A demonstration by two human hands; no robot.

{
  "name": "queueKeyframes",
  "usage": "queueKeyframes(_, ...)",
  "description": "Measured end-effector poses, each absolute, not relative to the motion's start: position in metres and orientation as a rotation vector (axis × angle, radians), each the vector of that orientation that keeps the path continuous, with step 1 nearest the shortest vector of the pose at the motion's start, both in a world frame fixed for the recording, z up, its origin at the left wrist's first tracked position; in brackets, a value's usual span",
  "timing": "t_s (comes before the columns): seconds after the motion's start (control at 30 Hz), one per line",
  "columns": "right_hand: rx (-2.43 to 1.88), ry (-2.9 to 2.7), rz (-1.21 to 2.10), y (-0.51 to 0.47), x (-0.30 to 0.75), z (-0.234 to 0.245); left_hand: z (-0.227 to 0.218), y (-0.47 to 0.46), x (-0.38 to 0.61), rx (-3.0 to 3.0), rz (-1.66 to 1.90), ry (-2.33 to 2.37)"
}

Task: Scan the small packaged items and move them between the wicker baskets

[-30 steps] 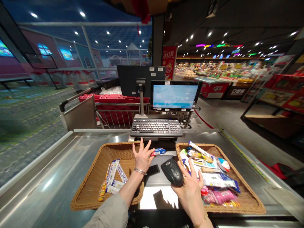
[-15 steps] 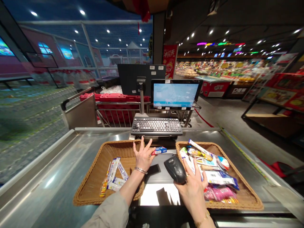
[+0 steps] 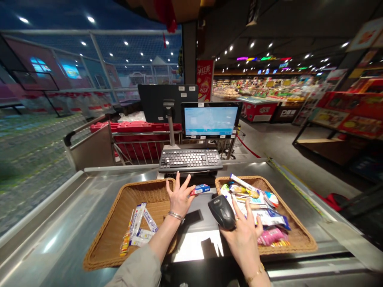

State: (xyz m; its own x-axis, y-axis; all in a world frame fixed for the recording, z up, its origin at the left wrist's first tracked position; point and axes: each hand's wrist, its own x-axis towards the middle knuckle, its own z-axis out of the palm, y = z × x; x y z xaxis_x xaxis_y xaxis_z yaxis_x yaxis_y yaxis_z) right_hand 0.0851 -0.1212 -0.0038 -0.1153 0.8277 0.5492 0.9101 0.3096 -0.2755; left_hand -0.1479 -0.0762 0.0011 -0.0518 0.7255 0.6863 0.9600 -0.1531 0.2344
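**Black barcode scanner (image 3: 222,212) and blue-red carton (image 3: 200,189)**

Our right grip (image 3: 243,243) closes around the scanner, its head aimed toward eleven o'clock. The small carton sits at two o'clock from our left grip (image 3: 179,199), at the thumb; we cannot tell whether it is pinched.

In my right hand (image 3: 245,243), the barcode scanner (image 3: 222,212) is glossy black plastic; below it, the basket (image 3: 295,243) is rough woven wicker, and the checkout counter (image 3: 56,211) is smooth, shiny steel.

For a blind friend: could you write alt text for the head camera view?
At a supermarket checkout, a person's right hand grips a black handheld barcode scanner while the left hand holds a small blue-and-red box. Two wicker baskets of packaged snacks sit on a steel counter below a keyboard and screen.
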Motion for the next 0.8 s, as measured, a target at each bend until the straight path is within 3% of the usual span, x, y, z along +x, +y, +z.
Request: queueKeyframes(0.8, -1.721, -1.781, -0.284, -0.126, 0.137, -0.001, 0.011, -0.049, -0.075, -2.078, -1.119, -1.587)
